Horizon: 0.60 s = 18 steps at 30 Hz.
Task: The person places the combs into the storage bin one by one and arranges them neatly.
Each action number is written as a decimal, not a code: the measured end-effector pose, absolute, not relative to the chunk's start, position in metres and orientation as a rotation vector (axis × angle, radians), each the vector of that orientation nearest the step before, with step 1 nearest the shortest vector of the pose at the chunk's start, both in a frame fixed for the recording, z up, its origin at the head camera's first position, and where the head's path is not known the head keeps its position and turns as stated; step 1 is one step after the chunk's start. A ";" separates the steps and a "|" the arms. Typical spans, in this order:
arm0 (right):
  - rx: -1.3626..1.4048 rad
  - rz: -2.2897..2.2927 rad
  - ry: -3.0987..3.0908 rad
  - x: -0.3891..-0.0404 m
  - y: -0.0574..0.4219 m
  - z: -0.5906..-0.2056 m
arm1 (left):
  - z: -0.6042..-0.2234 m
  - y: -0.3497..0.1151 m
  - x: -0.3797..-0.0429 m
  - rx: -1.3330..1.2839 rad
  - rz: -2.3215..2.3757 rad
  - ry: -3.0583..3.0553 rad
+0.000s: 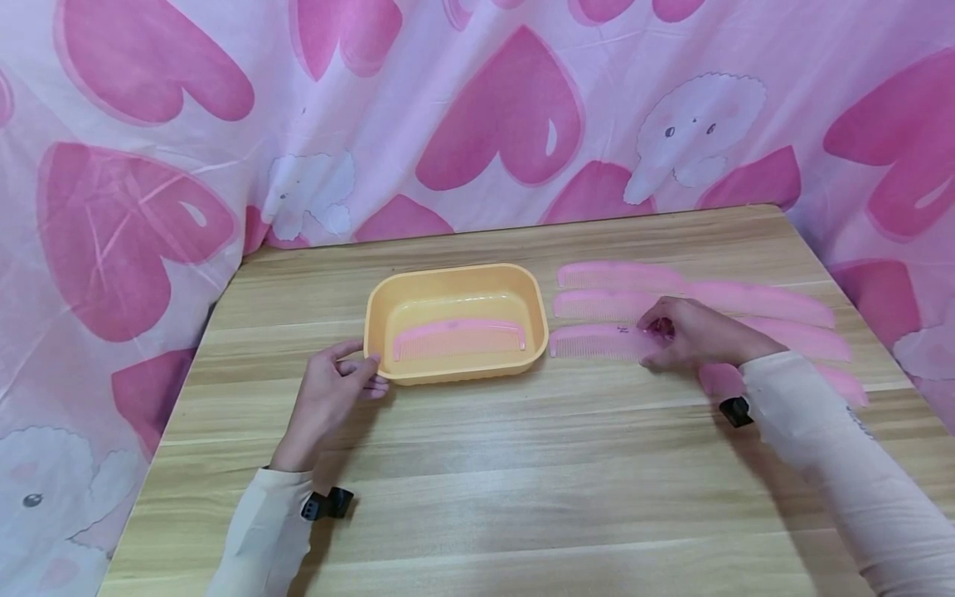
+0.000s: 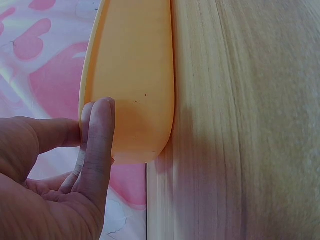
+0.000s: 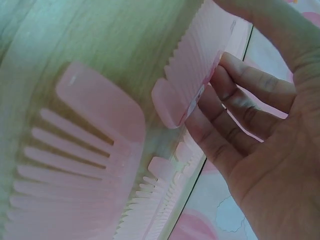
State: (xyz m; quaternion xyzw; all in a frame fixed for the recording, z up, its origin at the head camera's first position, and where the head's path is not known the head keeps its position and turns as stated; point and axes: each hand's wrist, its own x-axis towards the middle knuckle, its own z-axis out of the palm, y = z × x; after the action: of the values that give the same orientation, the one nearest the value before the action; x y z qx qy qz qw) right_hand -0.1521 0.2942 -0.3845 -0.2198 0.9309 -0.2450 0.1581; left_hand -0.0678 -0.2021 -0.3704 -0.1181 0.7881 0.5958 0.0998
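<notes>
A: Inside the tray (image 1: 477,379), seen from the head?

B: One pink comb (image 1: 458,332), lying within. Hidden from the left wrist, facing just the outer wall and its dark specks (image 2: 145,95).

A: And at the left grip (image 1: 336,385)?

B: Drawn in to a pinch on the tray's near left corner, thumb at the rim, fingers against the wall.

A: At the right grip (image 1: 686,332)?

B: Also drawn in, pinching the right end of another comb (image 1: 585,342), just right of the tray. Lifted or flat on the desk (image 1: 477,489), impossible to tell.

A: Better from the right wrist?

B: Yes, for fingertips (image 3: 227,60) along the comb's back, and for thick teeth (image 3: 77,131) on a nearer comb (image 3: 115,165). For lettering (image 1: 622,330) on the held comb, clearer from the head.

A: And beyond?

B: Two combs (image 1: 622,274) behind, three more combs (image 1: 761,303) farther right, partly under the sleeve (image 1: 813,423).
</notes>
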 end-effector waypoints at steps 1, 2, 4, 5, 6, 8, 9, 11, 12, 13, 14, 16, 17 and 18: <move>-0.624 -0.694 2.662 -0.152 0.294 -0.385 | -0.370 -0.202 -0.068 -0.349 1.762 2.330; -0.625 -0.691 2.661 -0.152 0.294 -0.385 | -0.370 -0.202 -0.068 -0.349 1.762 2.330; -0.629 -0.682 2.662 -0.153 0.293 -0.385 | -0.370 -0.202 -0.068 -0.348 1.760 2.330; -0.629 -0.678 2.665 -0.153 0.293 -0.385 | -0.370 -0.202 -0.068 -0.348 1.759 2.331; -0.629 -0.675 2.668 -0.153 0.293 -0.386 | -0.370 -0.202 -0.068 -0.349 1.759 2.330; -0.633 -0.671 2.675 -0.153 0.294 -0.386 | -0.370 -0.202 -0.068 -0.350 1.758 2.328; -0.632 -0.669 2.679 -0.153 0.294 -0.387 | -0.370 -0.202 -0.068 -0.351 1.757 2.329; -0.620 -0.670 2.684 -0.154 0.294 -0.387 | -0.370 -0.202 -0.068 -0.352 1.757 2.328; -0.617 -0.670 2.686 -0.154 0.295 -0.387 | -0.370 -0.202 -0.068 -0.353 1.759 2.327; -0.613 -0.671 2.688 -0.154 0.295 -0.387 | -0.370 -0.202 -0.068 -0.352 1.760 2.326; -0.609 -0.672 2.689 -0.154 0.295 -0.387 | -0.370 -0.202 -0.068 -0.352 1.762 2.325; -0.607 -0.673 2.694 -0.154 0.295 -0.386 | -0.370 -0.202 -0.068 -0.355 1.763 2.322; -0.610 -0.678 2.696 -0.154 0.296 -0.385 | -0.370 -0.202 -0.068 -0.357 1.764 2.321; -0.615 -0.682 2.697 -0.153 0.296 -0.384 | -0.369 -0.202 -0.067 -0.360 1.765 2.318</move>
State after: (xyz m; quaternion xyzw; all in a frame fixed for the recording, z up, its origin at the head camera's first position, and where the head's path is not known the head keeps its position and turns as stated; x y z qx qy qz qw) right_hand -0.1535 0.2962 -0.3838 -0.2135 0.9365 -0.2370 0.1457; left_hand -0.0675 -0.2017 -0.3694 -0.1218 0.7854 0.5981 0.1027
